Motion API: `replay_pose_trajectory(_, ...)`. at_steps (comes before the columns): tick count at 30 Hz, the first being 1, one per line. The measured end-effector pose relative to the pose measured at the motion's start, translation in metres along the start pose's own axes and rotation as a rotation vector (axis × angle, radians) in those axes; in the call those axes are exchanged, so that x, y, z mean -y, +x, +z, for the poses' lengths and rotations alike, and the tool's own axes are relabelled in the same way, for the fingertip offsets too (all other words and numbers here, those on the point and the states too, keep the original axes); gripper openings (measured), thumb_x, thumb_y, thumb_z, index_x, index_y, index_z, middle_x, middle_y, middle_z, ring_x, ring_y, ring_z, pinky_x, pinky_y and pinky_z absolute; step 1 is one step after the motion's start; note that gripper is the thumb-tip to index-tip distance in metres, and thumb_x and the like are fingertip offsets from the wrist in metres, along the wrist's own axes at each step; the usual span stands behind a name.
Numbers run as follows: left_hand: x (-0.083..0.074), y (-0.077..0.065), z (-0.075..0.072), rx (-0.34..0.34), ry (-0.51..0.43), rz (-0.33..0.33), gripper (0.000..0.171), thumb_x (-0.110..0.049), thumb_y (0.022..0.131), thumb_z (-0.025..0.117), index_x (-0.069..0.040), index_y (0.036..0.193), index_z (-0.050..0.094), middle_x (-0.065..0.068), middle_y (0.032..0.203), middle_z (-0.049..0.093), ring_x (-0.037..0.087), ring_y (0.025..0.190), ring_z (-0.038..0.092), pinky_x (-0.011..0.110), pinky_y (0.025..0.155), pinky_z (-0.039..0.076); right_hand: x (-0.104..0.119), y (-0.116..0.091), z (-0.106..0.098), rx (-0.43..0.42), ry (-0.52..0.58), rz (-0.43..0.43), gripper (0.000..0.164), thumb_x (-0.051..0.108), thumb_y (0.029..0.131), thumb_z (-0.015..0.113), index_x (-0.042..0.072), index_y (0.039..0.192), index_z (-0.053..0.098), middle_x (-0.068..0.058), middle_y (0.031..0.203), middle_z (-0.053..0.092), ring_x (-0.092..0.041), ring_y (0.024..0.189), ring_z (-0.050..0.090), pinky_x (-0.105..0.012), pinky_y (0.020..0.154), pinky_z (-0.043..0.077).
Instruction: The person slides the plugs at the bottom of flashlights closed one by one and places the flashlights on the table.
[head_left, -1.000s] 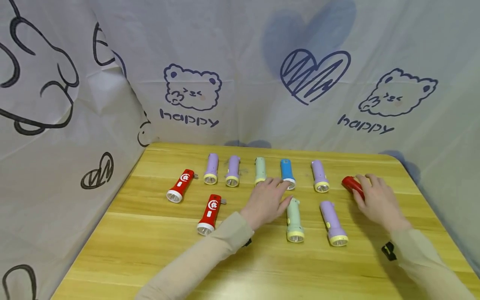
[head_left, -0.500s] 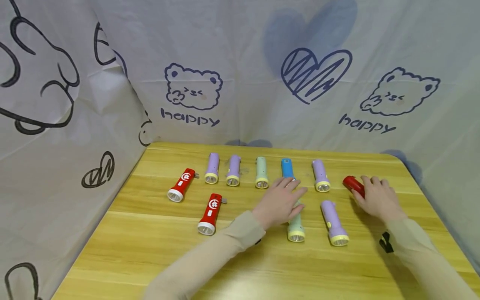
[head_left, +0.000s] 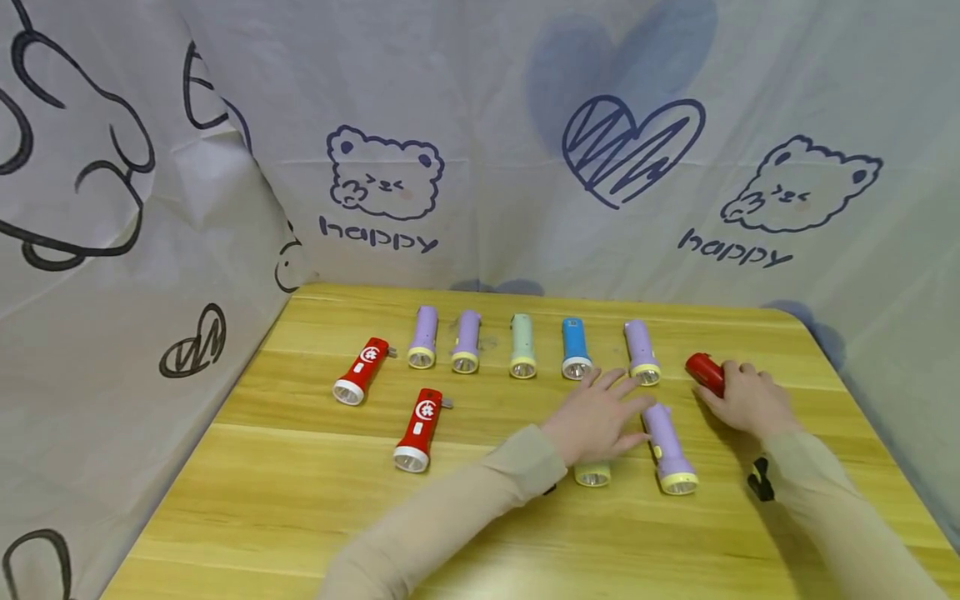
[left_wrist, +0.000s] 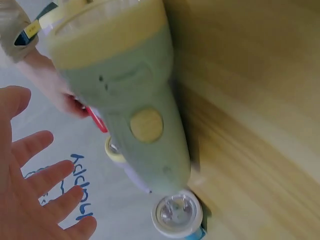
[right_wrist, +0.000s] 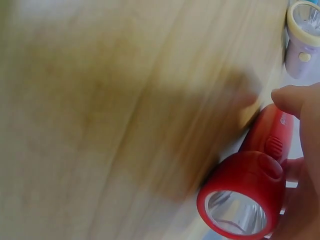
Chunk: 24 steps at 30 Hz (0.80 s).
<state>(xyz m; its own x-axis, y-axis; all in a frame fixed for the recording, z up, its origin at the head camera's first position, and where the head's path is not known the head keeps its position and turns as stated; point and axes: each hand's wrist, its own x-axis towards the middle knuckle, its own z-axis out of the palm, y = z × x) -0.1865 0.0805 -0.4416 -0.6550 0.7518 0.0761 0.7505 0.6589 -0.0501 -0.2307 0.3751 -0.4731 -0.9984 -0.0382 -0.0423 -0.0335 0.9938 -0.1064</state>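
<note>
One bare left grip (head_left: 598, 415), wide, fingers straight and spread, hovering over a mint-green, yellow-rimmed tubular flashlight (left_wrist: 135, 95); a gap between palm and tube in the left wrist view, only the lens end visible at six o'clock in the head view. From there, at three o'clock, a bare right grip (head_left: 750, 402), holding a glossy all-red flashlight (right_wrist: 242, 172) with silver reflector, thumb on one side, fingers on the other; contact with the pale wood-grain table (head_left: 262, 500) impossible to tell. Just beside the left fingertips, at four o'clock, a lilac, yellow-rimmed flashlight (head_left: 666, 440). Along the back: a bright blue, white-rimmed flashlight (head_left: 573, 338) at eleven, a second lilac one (head_left: 639, 345) at one, a second mint-green one (head_left: 522, 338) at ten, two more lilac ones (head_left: 467, 335) beyond, side by side. Near nine, two red, white-rimmed flashlights (head_left: 422, 427), well apart from both grips. Behind, at twelve, a white cloth backdrop (head_left: 495, 75) with bear and heart drawings.
</note>
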Motion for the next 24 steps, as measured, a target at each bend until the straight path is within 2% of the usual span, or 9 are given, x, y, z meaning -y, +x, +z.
replay_pose_trajectory(6,-0.006,0.000,0.001,0.046,-0.031,0.018,0.056,-0.060,0.104,0.035,-0.037,0.155,0.035,-0.004,0.164,0.036,0.020,0.152,0.033,0.045,0.125,0.029,0.003,0.004,0.001,0.031,0.023,0.037,0.073,0.057,0.097,0.053,-0.014,0.113,0.049,-0.026,0.089,0.056,-0.033,0.070,0.054,-0.038,0.054,0.043)
replay_pose_trajectory(13,-0.008,-0.003,0.001,0.041,-0.042,0.044,0.055,-0.058,0.105,0.037,-0.033,0.154,0.038,-0.004,0.161,0.041,0.018,0.149,0.039,0.041,0.124,0.033,0.005,0.003,0.004,-0.002,0.061,0.047,0.057,0.047,0.098,0.056,-0.010,0.099,0.051,-0.020,0.076,0.057,-0.028,0.062,0.053,-0.035,0.050,0.039)
replay_pose_trajectory(17,-0.007,-0.004,0.003,0.063,-0.057,0.044,0.056,-0.058,0.104,0.037,-0.033,0.154,0.039,-0.006,0.160,0.042,0.017,0.148,0.040,0.039,0.123,0.034,0.004,0.001,0.007,-0.021,0.073,0.041,0.051,0.042,0.099,0.055,-0.008,0.095,0.051,-0.019,0.074,0.057,-0.027,0.061,0.053,-0.035,0.049,0.039)
replay_pose_trajectory(24,0.000,-0.008,0.003,0.085,-0.125,0.030,0.056,-0.056,0.105,0.038,-0.030,0.154,0.040,-0.003,0.158,0.045,0.017,0.148,0.041,0.035,0.124,0.032,0.005,-0.001,0.012,-0.032,0.089,0.039,0.057,0.048,0.100,0.053,-0.008,0.095,0.051,-0.018,0.073,0.055,-0.026,0.060,0.052,-0.033,0.047,0.037)
